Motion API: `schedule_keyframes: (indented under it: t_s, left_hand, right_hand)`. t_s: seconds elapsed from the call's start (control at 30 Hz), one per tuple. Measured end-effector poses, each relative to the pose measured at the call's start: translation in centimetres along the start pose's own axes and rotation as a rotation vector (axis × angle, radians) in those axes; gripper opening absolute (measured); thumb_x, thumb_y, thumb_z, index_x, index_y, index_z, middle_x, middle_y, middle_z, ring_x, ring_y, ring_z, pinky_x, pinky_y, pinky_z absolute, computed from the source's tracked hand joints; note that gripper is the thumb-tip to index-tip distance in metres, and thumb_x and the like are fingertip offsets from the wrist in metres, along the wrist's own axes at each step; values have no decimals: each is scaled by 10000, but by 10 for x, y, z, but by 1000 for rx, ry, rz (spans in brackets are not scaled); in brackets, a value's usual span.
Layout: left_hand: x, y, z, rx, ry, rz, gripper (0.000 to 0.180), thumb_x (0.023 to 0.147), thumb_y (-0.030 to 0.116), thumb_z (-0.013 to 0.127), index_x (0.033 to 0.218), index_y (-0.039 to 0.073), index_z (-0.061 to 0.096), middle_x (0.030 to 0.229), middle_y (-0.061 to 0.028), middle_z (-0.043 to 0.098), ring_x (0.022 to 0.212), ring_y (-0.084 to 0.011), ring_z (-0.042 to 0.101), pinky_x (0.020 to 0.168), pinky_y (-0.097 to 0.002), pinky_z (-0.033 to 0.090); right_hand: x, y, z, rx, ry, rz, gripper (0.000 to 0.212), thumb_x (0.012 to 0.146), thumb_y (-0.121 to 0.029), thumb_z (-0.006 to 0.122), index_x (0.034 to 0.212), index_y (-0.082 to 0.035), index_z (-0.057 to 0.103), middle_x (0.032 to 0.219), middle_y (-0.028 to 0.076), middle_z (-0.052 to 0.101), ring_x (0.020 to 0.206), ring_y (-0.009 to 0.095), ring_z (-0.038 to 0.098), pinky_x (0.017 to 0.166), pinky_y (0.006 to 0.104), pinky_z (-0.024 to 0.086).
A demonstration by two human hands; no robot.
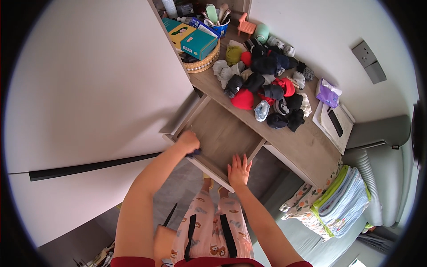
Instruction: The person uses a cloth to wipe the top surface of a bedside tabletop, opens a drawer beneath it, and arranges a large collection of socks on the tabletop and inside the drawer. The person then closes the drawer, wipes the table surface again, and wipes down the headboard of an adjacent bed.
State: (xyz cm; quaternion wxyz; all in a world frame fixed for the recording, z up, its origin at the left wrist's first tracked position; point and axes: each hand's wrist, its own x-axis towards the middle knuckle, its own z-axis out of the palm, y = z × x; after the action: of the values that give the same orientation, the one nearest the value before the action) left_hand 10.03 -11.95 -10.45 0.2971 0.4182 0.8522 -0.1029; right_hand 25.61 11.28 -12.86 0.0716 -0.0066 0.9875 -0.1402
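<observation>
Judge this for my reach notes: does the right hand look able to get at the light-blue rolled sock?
Probably yes: the right hand is open at the drawer's corner, and the light-blue rolled sock lies uncovered at the sock pile's near edge.

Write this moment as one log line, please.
drawer: pulled open | left hand: front-left corner, dark item beside | right hand: front-right corner, fingers spread | socks: heaped on desk

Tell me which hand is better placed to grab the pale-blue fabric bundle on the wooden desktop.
Likely the right hand: it lies extended, apparently empty, at the front right corner of the open brown wooden drawer, nearer the pale-blue fabric bundle. The left hand looks curled, with dark-blue cloth against it.
</observation>
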Motion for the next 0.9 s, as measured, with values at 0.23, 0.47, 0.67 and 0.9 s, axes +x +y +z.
schedule_keyframes:
  t_s: [0.23,0.47,0.67,0.9]
  left_hand:
    - [20,130,28,-505,155,138,262,766,279,628,939,85,664,1002,-102,606,927,-299,546,813,-402,445]
    - [-13,96,-13,-892,937,-328,275,823,94,555,1095,57,545,1137,-164,516,1040,-354,503,897,-406,414]
    - [19,-23,-45,-454,1103,-603,381,830,147,557,1193,50,496,1179,-181,481,1016,-366,478,865,-428,412]
    - [79,-60,-22,-111,677,-661,678,746,114,580,1368,157,314,1237,-161,446,920,-306,505,798,-406,454]
  right_hand:
    - [-3,-6,2,16,-10,-10,466,874,-261,460,1298,-75,416,1355,44,385,1330,304,204,1078,539,116]
    - [-1,4,2,42,42,-2,478,842,-218,499,1291,-78,417,1356,38,382,1321,297,230,1076,545,125]
    - [0,-5,-2,40,45,-7,441,844,-228,502,1259,-88,456,1313,30,426,1299,307,254,1066,552,150]
    - [1,-9,-2,70,64,-15,400,813,-209,524,1198,-99,520,1250,26,479,1278,306,276,1055,561,179]
